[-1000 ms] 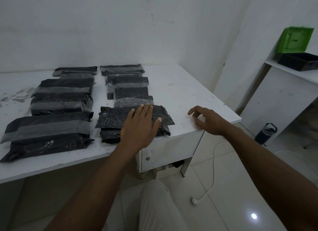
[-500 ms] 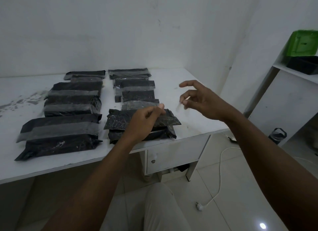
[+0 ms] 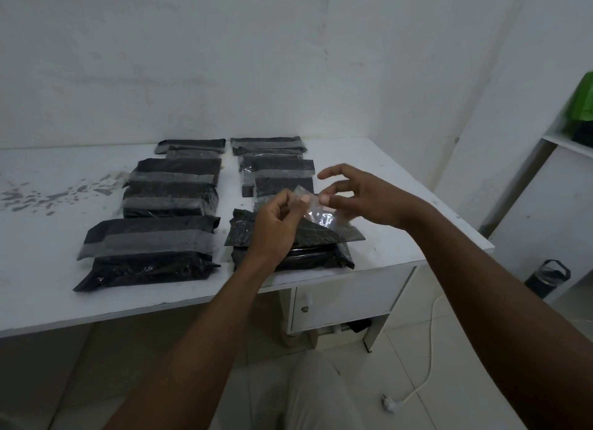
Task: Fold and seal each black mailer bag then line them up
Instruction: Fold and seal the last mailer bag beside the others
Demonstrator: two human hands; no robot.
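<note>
Black mailer bags lie in two columns on the white table (image 3: 385,179). The left column (image 3: 150,240) shows grey sealed flaps, and the right column (image 3: 279,166) runs back to the wall. The nearest bag of the right column (image 3: 324,237) lies at the table's front edge with its black flap folded over. Just above it my left hand (image 3: 276,221) pinches a clear film strip (image 3: 321,216) between thumb and fingers. My right hand (image 3: 365,198) meets it from the right, its thumb and a fingertip on the same strip, the other fingers spread.
A small drawer (image 3: 346,295) hangs under the table's right end. On the floor stand a dark bottle (image 3: 547,277) and a white cable with plug (image 3: 417,388). A white shelf (image 3: 564,141) at the right carries a green box (image 3: 582,99). My knee (image 3: 321,394) is below.
My left hand lifted off the front bag, where it lay flat, and now pinches a clear strip. My right hand rose from the table edge and came left to the strip.
</note>
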